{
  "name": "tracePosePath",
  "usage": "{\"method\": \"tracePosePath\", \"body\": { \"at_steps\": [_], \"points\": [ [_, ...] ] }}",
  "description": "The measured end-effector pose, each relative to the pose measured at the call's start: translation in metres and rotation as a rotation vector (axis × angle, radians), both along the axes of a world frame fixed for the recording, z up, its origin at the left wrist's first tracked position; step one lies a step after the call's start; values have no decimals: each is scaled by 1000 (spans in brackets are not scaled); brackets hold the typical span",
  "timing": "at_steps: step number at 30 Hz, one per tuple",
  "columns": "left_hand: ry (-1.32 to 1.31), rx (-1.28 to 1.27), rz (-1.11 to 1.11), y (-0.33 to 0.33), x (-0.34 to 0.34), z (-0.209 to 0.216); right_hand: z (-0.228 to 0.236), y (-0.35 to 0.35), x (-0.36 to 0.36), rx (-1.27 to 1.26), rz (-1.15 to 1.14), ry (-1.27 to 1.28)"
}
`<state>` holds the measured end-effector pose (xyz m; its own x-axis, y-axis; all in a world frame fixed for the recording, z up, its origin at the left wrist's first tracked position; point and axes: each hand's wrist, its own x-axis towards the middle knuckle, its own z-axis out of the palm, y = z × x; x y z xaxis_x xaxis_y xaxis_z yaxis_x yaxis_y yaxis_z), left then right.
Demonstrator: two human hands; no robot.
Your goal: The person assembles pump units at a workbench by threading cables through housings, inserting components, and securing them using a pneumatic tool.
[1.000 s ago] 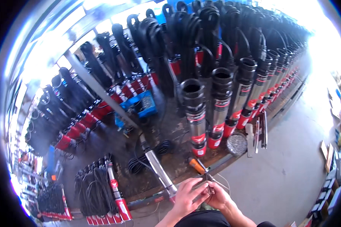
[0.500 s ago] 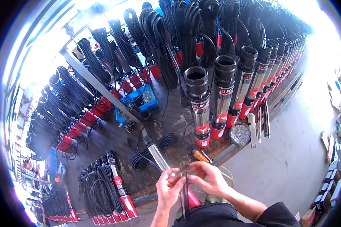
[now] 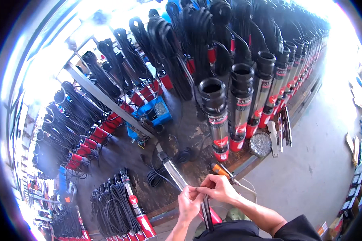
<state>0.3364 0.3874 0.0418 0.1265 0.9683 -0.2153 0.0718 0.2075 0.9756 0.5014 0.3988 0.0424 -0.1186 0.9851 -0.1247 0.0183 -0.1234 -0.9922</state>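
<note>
Fingers of my left hand [image 3: 190,204] are pinched around the upper end of a long, narrow, shiny dark metal strip [image 3: 206,213], which hangs down against my dark clothing. Meeting them there, my right hand [image 3: 220,189] also has its thumb and fingers closed at the strip's end. Anything small between the fingertips is hidden. Just beyond my left hand lies a slim cylindrical pump [image 3: 174,172] with a bare silver body, tilted across the bench edge. Its red end [image 3: 215,217] shows below my hands. Black cable [image 3: 159,176] lies coiled beside it.
An orange-handled power tool [image 3: 220,169] with a hose lies at the bench edge [image 3: 245,164]. Nearby are a round tin of small metal pieces [image 3: 260,145] and more strips [image 3: 287,126]. Upright pumps [image 3: 219,128], a metal post [image 3: 104,98] and a blue bin [image 3: 163,114] stand beyond.
My right hand's fingers, spread apart before, have closed in against my left fingertips at the strip's end. The whole view has shifted slightly.
</note>
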Motion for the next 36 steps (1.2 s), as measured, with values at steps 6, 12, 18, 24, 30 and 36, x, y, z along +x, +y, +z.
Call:
{"method": "tracePosePath", "body": {
  "at_steps": [6, 12, 18, 24, 30, 36],
  "points": [
    [-206, -126, 15, 101, 25, -27, -71, -19, 10, -108, -83, -400],
    [1530, 673, -611, 274, -47, -140, -117, -113, 16, -126, -295, -371],
    [1853, 982, -475, 312, -77, -132, -71, -124, 6, -246, -358, -118],
    [1833, 930, -350, 298, -142, -113, -85, -87, -9, -221, -100, -115],
    [1737, 805, -148, 292, -173, -53, -49, -2, -47, -132, 97, -133],
    [1507, 486, -46, 247, -172, 40, -27, 100, -102, -13, 77, 11]
  ]
}}
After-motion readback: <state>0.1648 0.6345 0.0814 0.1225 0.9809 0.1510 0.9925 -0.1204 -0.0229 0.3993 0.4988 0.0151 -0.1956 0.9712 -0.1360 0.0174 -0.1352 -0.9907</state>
